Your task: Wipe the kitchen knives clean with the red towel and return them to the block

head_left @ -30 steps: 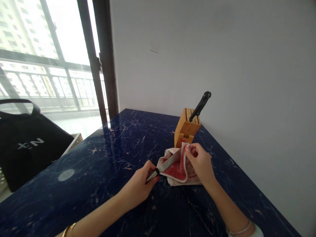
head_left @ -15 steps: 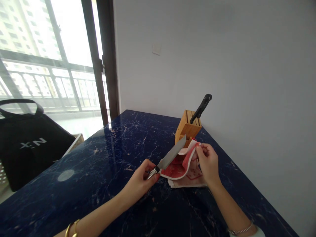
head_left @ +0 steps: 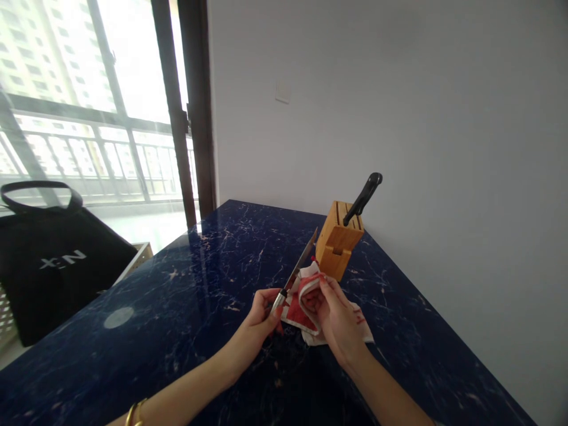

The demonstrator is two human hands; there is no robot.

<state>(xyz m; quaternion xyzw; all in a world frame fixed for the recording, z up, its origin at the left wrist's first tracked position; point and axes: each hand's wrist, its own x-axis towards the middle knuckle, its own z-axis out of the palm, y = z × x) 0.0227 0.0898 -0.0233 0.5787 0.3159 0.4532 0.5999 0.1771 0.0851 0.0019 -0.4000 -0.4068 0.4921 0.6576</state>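
Observation:
My left hand (head_left: pixel 261 316) is closed round the handle of a kitchen knife (head_left: pixel 303 260), whose blade points up and away with its edge turned nearly toward me. In my right hand (head_left: pixel 336 316) is a red and white cloth (head_left: pixel 302 310), pinched between thumb and fingers and folded against the blade near the handle. Part of the cloth drapes down to the table. Just beyond stands a wooden knife block (head_left: pixel 339 239) with one black-handled knife (head_left: pixel 364 197) in a slot. The cloth hides the lower side of the held blade.
The dark blue marbled table (head_left: pixel 199 290) runs back to a pale wall (head_left: pixel 399 118). A round light patch (head_left: pixel 118 318) marks its left side. Left of the table, a black bag (head_left: pixel 57 260) sits by a perforated white basket (head_left: pixel 142 255), near a window.
My right hand has moved left, bringing the cloth up to the blade. The knife has turned from showing its flat side to nearly edge-on, and more of the block's front shows.

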